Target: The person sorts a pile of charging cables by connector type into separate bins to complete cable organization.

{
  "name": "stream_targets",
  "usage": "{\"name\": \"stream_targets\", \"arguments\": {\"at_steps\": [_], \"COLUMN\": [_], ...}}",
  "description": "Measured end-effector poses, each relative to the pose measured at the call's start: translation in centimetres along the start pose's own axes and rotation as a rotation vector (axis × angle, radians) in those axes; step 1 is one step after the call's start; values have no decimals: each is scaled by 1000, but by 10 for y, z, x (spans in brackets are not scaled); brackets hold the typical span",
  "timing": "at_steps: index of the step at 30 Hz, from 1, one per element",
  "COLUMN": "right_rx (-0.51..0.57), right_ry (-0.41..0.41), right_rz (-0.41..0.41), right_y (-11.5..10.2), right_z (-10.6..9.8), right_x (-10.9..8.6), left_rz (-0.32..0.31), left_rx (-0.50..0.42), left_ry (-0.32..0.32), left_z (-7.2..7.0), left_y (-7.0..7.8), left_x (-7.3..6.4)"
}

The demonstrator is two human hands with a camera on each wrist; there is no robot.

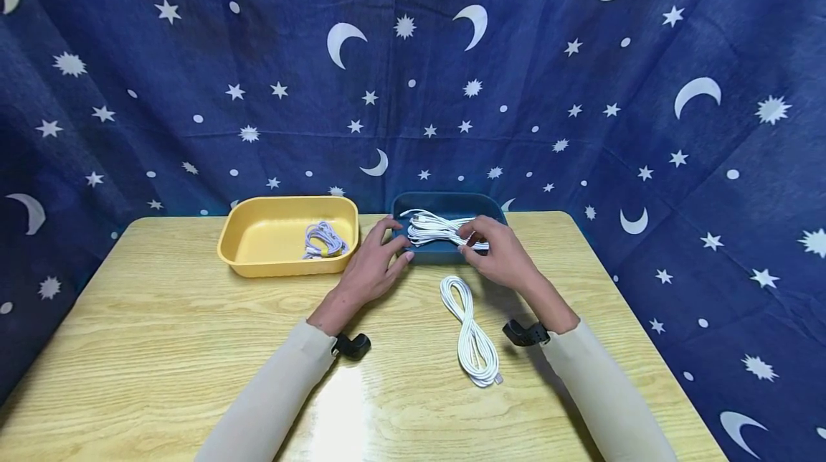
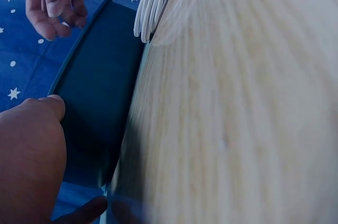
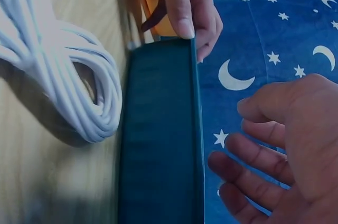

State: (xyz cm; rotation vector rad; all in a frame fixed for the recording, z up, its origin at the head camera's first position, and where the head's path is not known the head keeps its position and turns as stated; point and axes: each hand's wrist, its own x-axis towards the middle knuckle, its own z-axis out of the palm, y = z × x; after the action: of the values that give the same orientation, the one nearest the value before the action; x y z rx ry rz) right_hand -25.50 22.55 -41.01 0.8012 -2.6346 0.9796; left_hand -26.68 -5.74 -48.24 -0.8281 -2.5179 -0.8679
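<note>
A dark blue bin stands at the back of the table with white cables bundled inside it. My left hand grips the bin's left end, its thumb on the rim as the left wrist view shows. Over the right part of the bin is my right hand, with its fingers loosely bent and nothing between them in the right wrist view. A coiled white cable, looped in a figure eight, lies on the table in front of the bin.
To the left is a yellow bin holding a pale purple cable with a yellow tie. The wooden table ends at a blue curtain patterned with moons and stars.
</note>
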Motion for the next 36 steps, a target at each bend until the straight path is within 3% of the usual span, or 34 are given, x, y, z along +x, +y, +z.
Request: {"name": "stream_targets", "arguments": {"at_steps": [19,36], "right_rx": [-33,-110], "right_ry": [59,-15], "right_rz": [-50,102], "right_y": [-4,-13], "right_z": [7,15], "right_x": [-36,-66], "left_rz": [-7,-19], "left_rx": [-4,-1], "left_ry": [-13,-26], "left_z": [2,1], "left_y": [0,-1], "left_x": [-1,-2]}}
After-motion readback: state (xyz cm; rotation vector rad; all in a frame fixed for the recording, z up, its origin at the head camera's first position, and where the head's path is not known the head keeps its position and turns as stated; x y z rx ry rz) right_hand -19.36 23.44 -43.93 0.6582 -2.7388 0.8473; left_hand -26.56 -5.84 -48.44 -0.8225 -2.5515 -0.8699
